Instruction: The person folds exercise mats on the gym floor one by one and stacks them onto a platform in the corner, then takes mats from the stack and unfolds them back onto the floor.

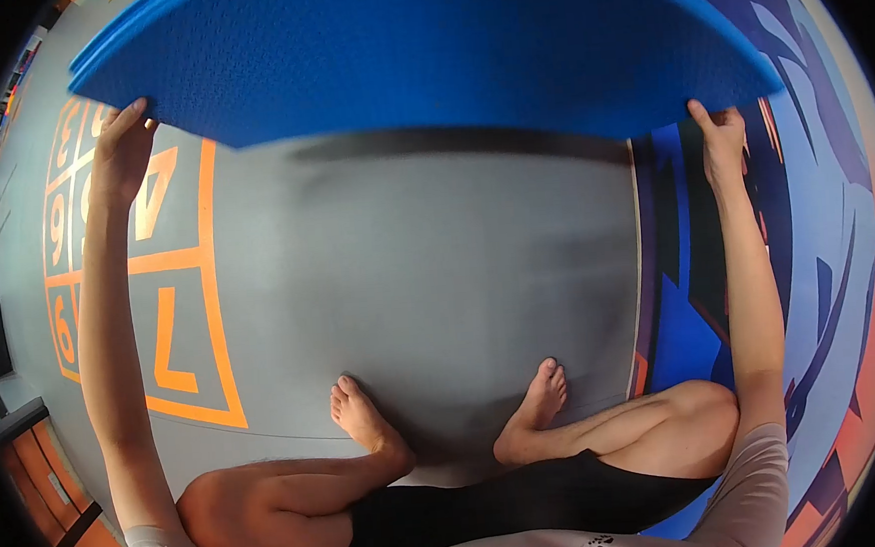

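Note:
A wide blue mat (424, 59) with a textured surface spans the top of the head view, raised above the grey floor. My left hand (125, 147) grips its lower left edge, thumb on the near face. At the lower right edge, my right hand (721, 138) holds the mat the same way, with the thumb in front. Both arms are stretched forward and wide apart. The fingers behind the mat are partly hidden.
My bare feet (366, 418) (538, 408) rest on the grey floor (438, 273) between my bent knees. An orange number grid (214, 297) marks the floor at left. Blue and purple patterns (827, 250) lie at right. Orange-brown boxes (49, 478) stand at lower left.

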{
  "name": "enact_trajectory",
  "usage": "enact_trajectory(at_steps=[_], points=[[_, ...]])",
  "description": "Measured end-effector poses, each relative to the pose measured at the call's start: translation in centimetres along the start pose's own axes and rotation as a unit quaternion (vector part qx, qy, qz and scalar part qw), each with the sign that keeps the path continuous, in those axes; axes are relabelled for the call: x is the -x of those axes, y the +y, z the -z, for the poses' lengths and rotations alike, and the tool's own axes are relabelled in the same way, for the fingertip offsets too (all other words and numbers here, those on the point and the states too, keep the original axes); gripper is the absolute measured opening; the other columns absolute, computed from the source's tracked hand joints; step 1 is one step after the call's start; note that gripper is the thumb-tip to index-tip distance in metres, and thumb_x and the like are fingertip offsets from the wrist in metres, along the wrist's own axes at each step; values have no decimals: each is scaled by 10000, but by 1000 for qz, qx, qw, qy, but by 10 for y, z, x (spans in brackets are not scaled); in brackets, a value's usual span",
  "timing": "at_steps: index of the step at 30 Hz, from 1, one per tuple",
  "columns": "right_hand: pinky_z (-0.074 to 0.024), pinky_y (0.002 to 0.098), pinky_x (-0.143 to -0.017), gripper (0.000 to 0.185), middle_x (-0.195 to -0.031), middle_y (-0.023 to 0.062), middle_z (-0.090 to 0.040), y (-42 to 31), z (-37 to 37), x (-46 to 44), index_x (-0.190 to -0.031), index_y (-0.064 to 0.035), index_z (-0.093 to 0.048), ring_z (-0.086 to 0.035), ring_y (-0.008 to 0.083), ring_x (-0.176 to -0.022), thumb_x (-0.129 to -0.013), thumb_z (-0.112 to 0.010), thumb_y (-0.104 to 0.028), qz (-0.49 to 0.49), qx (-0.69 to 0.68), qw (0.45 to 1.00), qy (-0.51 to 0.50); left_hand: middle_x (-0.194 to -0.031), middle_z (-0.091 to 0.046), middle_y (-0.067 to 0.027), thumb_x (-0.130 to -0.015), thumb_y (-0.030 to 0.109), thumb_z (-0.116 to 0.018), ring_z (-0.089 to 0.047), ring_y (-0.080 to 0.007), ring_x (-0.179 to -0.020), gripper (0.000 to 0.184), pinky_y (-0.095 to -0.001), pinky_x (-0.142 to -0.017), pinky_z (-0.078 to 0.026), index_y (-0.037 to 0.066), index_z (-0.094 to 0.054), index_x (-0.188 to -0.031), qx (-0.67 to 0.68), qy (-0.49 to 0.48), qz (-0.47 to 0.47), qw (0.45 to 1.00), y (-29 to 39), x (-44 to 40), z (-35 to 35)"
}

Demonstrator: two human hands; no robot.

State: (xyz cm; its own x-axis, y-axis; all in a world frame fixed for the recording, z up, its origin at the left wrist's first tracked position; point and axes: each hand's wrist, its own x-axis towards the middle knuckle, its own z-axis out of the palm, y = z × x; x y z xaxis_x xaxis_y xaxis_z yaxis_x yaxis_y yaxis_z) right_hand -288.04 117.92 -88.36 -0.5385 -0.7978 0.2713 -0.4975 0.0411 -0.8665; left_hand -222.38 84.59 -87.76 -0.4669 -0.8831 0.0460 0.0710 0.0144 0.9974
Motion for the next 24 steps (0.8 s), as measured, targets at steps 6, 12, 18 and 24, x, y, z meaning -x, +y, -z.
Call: enact_trajectory(at_steps=[6, 12, 18, 24], points=[[-472, 334, -864, 709, -1228, 125, -555, 14, -42, 20, -1425, -127, -321, -562, 195, -1050, -853, -714, -276, -182, 20, 975, -129, -1567, -93, -168, -810, 445, -708, -156, -349, -1428, 1061, -635, -1067, -209, 190, 38, -1519, -148, 35, 211, 966, -92, 39, -49], [-511, 395, -861, 867, -1295, 137, -527, 103, -86, 119, -1437, -81, -266, -579, 255, -1105, -797, -748, -414, -484, -15, 836, -259, -1270, -549, -156, -742, 336, -756, -522, -279, -1181, 890, -483, -969, -414, 84, -260, -1436, -247, 67, 445, 858, -186, 106, -59], [-500, 355, -897, 484, -1112, 122, -654, 68, -86, 85, -1207, 18, -562, -631, 218, -1020, -836, -738, -237, -449, -71, 852, -260, -1069, -653, -148, -799, 204, -689, -631, -251, -948, 455, -379, -883, -495, 10, -570, -1193, -25, 32, 439, 898, -150, 76, -39], [-393, 362, -1025, 539, -1213, 104, -602, 22, -68, -6, -1294, 21, -480, -560, 209, -1127, -851, -719, -173, -206, -215, 946, -127, -1324, -499, -178, -835, 224, -699, -458, -277, -1222, 602, -420, -1083, -294, -48, -448, -1310, 43, 88, 136, 986, -66, 4, -37]])
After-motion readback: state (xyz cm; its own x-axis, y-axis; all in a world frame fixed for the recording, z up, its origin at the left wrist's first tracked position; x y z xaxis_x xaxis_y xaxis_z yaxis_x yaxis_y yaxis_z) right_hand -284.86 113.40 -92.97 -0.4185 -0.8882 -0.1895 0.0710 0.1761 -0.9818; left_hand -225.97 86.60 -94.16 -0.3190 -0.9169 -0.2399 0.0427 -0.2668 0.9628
